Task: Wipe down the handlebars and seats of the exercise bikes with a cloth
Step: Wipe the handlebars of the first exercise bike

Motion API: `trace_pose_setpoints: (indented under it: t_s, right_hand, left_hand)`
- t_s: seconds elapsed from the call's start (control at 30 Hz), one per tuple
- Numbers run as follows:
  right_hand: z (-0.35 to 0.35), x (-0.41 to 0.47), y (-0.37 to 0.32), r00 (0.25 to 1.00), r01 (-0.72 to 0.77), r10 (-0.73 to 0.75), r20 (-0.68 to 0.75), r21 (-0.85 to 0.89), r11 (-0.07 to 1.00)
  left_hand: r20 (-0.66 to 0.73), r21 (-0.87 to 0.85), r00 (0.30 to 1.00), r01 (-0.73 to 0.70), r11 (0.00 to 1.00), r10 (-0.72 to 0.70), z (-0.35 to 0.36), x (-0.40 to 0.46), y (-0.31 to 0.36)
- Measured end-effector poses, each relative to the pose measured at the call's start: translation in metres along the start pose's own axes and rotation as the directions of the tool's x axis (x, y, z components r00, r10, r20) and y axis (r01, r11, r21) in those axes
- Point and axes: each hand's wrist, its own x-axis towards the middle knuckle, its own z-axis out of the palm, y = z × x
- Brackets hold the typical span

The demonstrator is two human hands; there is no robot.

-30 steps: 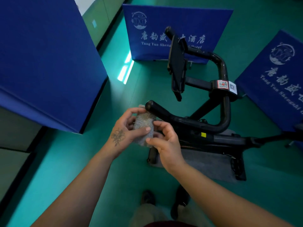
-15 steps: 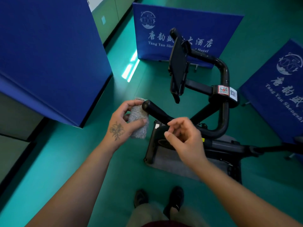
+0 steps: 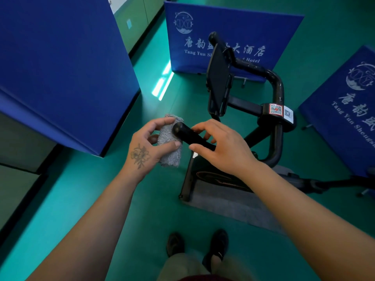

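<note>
A black exercise bike (image 3: 211, 177) stands in front of me, and its looped handlebar (image 3: 277, 142) ends in a near grip (image 3: 183, 132) that points toward me. My left hand (image 3: 145, 147), with a flower tattoo on its back, holds a folded grey cloth (image 3: 169, 157) between thumb and fingers, right at the tip of that grip. My right hand (image 3: 225, 147) curls over the grip just behind the tip, fingers on top and thumb underneath. The bike's seat is out of view.
A black console holder (image 3: 218, 82) stands upright on the handlebar stem. Blue fabric panels stand at the left (image 3: 60, 67), at the back (image 3: 233, 31) and at the right (image 3: 345, 110). A grey mat (image 3: 229, 207) lies under the bike on the green floor. My shoes (image 3: 215, 248) are below.
My right hand let go of the cloth, rose and now wraps the near grip. My left hand kept the cloth and brought it up against the grip's tip.
</note>
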Motion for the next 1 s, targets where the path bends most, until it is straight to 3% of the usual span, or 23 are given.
trace_pose_setpoints:
  t_s: [0.17, 0.47, 0.6, 0.8, 1.0]
  right_hand:
    - [0.006, 0.007, -0.002, 0.998, -0.038, 0.041, -0.042, 0.078, 0.996]
    - [0.008, 0.003, 0.007, 0.997, -0.030, 0.038, -0.061, 0.132, 0.991]
    - [0.008, 0.000, 0.012, 0.998, -0.025, 0.032, -0.055, 0.132, 0.991]
    - [0.006, -0.005, 0.019, 1.000, -0.013, 0.016, -0.024, 0.119, 0.993]
    - [0.003, -0.017, 0.036, 1.000, -0.010, 0.010, 0.006, 0.076, 0.997]
  left_hand:
    - [-0.035, 0.025, 0.998, -0.046, 0.999, 0.046, -0.004, 0.005, 0.004]
    - [-0.016, 0.018, 1.000, -0.001, 1.000, 0.001, -0.002, -0.002, 0.001]
    - [-0.014, 0.061, 0.999, -0.039, 0.997, 0.040, -0.009, 0.005, 0.012]
    - [0.023, 0.005, 0.998, 0.052, 0.999, -0.053, 0.008, -0.007, -0.005]
    - [-0.010, -0.033, 0.999, 0.052, 0.998, -0.052, 0.011, -0.007, -0.001]
